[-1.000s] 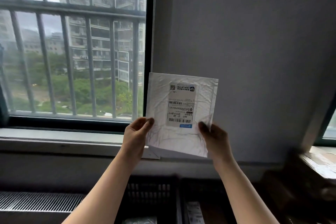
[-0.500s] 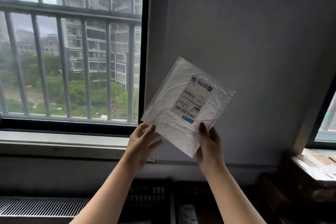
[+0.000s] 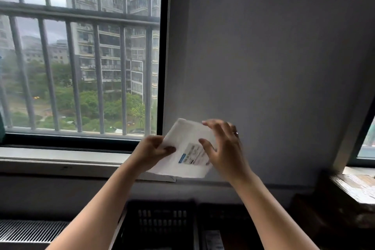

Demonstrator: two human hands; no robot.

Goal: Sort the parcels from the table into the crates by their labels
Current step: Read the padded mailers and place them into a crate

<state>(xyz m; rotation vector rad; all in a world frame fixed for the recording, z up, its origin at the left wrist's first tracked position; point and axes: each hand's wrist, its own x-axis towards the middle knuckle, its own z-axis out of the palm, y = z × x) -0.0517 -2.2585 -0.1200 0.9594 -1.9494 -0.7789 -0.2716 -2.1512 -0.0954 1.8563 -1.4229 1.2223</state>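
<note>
A white padded parcel (image 3: 182, 140) with a printed label (image 3: 191, 155) is held in front of the grey wall, tilted and turned nearly flat. My left hand (image 3: 151, 151) pinches its left edge between thumb and fingers. My right hand (image 3: 225, 148) holds the right side, fingers over the top edge and thumb on the label face. Two dark slatted crates (image 3: 162, 223) sit below my forearms at the bottom of the view; the right crate (image 3: 221, 227) shows a pale parcel (image 3: 213, 239) inside.
A barred window (image 3: 81, 67) and its sill (image 3: 60, 158) fill the left. A radiator grille (image 3: 30, 231) lies bottom left. A wooden surface with papers (image 3: 357, 186) stands at the right edge, beside a second window.
The parcel has dropped lower and rotated, its label now facing more upward. My right hand shifted from the bottom edge to the top and right side; my left hand closed on the left edge.
</note>
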